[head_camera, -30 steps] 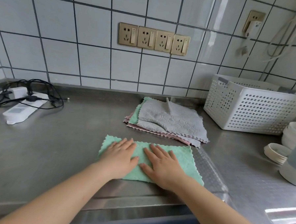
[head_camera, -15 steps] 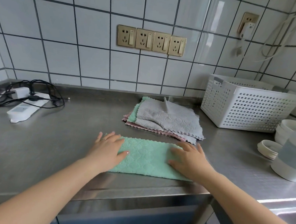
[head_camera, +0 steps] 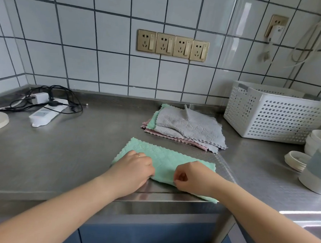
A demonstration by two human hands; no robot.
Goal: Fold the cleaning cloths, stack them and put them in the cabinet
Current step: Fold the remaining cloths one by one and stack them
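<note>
Stretching across the view, the steel counter (head_camera: 61, 153) carried everything. At its right end stood a white perforated basket (head_camera: 273, 116), with white containers (head_camera: 313, 166) nearer the edge; at the far left lay a power strip (head_camera: 44, 113) tangled in black cables. Near the wall, between them, sat the pile of cleaning cloths (head_camera: 187, 130) — grey on top, green and pink beneath — not yet folded.

Nearer the front edge lay the green cloth (head_camera: 165, 158), already a long narrow strip, its right corner just over the lip of the counter. The left hand (head_camera: 133, 168) rested on its left part with fingers curled at the near edge; whether they truly pinched the fabric I cannot tell. The right hand (head_camera: 190, 176) was closed around the near edge, thumb and fingers pinching it.

The step in hand seemed to be the next fold. To do it well, both hands should take matching corners, carry one end over the other so the scalloped edges meet — then press the crease flat before stacking.
</note>
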